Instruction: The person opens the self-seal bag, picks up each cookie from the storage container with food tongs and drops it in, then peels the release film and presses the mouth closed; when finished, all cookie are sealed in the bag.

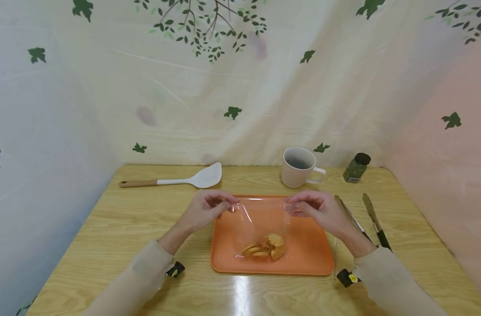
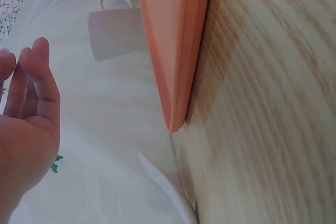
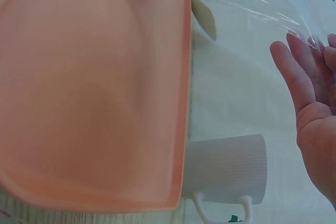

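Observation:
A clear plastic bag (image 1: pixel 260 219) hangs over the orange tray (image 1: pixel 311 259), with several yellow-brown chips (image 1: pixel 265 246) gathered at its bottom. My left hand (image 1: pixel 208 208) pinches the bag's upper left corner between thumb and fingers. At the upper right corner, my right hand (image 1: pixel 319 210) pinches the film in the same way. In the right wrist view the film (image 3: pixel 257 6) stretches from the right fingertips toward the chips. The left wrist view shows the left hand (image 2: pixel 34 98) with thumb and fingertips together on the film. Whether the bag's bottom touches the tray, I cannot tell.
Behind the tray stand a pale mug (image 1: pixel 297 169) and a dark-capped jar (image 1: pixel 356 168). A white spatula (image 1: pixel 204 176) with a wooden handle lies at the back left. Tongs (image 1: pixel 374 219) lie right of the tray, partly behind the right forearm. A leaf-printed curtain (image 1: pixel 185 109) surrounds the table.

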`<state>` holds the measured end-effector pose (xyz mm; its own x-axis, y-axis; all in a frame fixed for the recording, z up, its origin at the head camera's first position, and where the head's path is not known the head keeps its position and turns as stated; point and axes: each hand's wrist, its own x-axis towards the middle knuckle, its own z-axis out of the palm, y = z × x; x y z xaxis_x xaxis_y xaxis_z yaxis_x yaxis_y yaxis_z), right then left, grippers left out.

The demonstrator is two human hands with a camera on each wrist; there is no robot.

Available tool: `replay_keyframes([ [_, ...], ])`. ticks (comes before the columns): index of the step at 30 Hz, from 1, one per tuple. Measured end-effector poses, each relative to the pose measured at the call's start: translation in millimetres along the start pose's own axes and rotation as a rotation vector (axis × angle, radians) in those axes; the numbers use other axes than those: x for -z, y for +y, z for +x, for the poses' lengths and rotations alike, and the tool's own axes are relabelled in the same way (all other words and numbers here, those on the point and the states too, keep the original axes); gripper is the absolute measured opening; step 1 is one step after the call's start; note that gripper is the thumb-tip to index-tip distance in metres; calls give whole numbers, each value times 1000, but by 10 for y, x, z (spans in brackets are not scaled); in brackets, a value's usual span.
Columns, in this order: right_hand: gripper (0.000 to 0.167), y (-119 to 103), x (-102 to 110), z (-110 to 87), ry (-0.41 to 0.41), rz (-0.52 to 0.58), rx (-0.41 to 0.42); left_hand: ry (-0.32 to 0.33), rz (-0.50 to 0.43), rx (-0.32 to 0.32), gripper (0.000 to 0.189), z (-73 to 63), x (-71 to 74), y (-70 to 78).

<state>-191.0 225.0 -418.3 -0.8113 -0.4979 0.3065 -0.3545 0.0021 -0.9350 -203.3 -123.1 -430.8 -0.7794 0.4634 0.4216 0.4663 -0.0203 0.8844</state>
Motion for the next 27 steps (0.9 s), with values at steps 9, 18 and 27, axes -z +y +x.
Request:
replay_keyframes([
  [9, 12, 76, -13, 16, 7, -21, 160, -27, 31, 17, 13, 11, 14, 20],
  [18, 15, 47, -8, 18, 0, -24, 164, 18, 67, 86, 10, 18, -26, 61],
  [27, 13, 41, 18, -3, -20, -15, 160, 102, 55, 118, 13, 56, -109, 118],
])
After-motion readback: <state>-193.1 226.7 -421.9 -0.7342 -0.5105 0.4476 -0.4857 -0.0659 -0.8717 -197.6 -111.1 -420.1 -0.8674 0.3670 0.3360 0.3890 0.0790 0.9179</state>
